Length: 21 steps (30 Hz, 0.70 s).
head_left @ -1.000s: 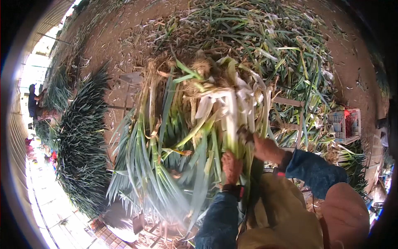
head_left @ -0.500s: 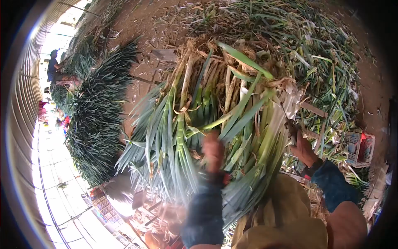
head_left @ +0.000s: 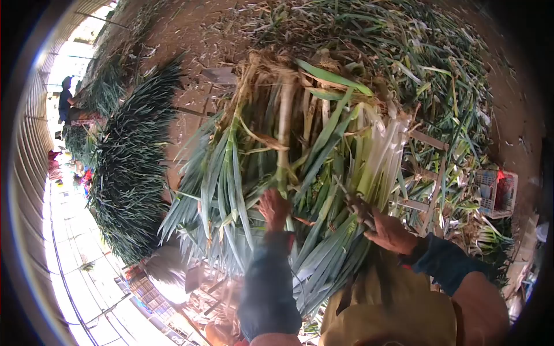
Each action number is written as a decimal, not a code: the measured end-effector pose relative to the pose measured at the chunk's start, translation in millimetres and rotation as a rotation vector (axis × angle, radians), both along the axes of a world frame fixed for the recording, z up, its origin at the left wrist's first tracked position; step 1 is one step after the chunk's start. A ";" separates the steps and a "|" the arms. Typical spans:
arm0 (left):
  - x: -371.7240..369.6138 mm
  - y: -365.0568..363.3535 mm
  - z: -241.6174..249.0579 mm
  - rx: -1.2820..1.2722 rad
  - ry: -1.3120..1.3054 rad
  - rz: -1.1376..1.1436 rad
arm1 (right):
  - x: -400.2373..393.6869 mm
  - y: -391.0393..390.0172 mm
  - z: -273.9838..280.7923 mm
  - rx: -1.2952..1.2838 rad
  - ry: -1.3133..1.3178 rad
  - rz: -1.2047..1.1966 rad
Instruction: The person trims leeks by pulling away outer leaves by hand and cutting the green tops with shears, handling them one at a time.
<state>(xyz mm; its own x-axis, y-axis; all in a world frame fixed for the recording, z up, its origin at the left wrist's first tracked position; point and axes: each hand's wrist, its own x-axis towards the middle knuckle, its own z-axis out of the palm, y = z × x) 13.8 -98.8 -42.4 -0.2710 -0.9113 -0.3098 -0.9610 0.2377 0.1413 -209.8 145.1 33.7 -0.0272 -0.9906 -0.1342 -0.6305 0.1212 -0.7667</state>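
My left hand point(head_left: 274, 210) is closed around the leafy part of a leek point(head_left: 284, 124), whose pale stalk and roots point away from me and look slightly blurred. In my right hand point(head_left: 392, 233) is a knife point(head_left: 360, 209) with a dark handle; its thin blade points up and left over the green leaves. A heap of untrimmed leeks point(head_left: 222, 167) lies in front of me, roots at the far side and leaves toward me. To the right of it rests a bunch of clean white leeks point(head_left: 381, 153), beside the knife.
Loose leaf trimmings point(head_left: 444, 81) cover the ground at the back and right. A white plastic crate point(head_left: 496, 193) with something red stands at the right. At the left is a long pile of leeks point(head_left: 135, 161), with another person point(head_left: 67, 101) behind it. Wooden slats point(head_left: 427, 140) show beneath.
My left hand has moved left and slightly down, now with a leek stalk in line with it. My right hand with the knife has moved down and left, away from the white bunch.
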 end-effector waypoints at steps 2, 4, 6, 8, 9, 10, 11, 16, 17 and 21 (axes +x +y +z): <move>-6.5 40.5 2.2 -0.035 0.101 -0.105 | 5.8 11.2 9.5 -0.078 0.154 0.103; -20.9 60.4 4.6 -0.036 0.188 -0.072 | 13.6 16.7 29.8 -0.047 0.213 0.164; -31.9 61.6 -3.1 0.114 0.252 0.098 | 15.5 15.3 34.8 -0.008 0.164 0.176; -40.7 53.5 -17.9 0.205 0.174 0.073 | 14.6 6.9 38.5 0.076 0.160 0.173; -41.4 49.4 -23.3 0.248 0.132 0.061 | 13.4 -2.8 40.1 0.140 0.175 0.164; -41.2 44.8 -16.7 0.253 0.147 0.005 | 13.7 -12.5 42.3 0.203 0.187 0.153; -43.8 43.0 -10.1 0.273 0.128 0.004 | 14.2 -21.4 44.8 0.263 0.197 0.145; -52.0 31.1 33.9 0.437 0.020 -0.049 | 14.5 -28.4 58.6 0.162 0.154 0.128; -51.1 29.1 40.1 0.471 0.007 -0.057 | 16.2 -23.4 46.8 0.084 0.163 0.094; 1.6 51.7 0.3 0.425 0.392 -0.077 | 4.6 -48.8 23.5 0.262 0.190 -0.064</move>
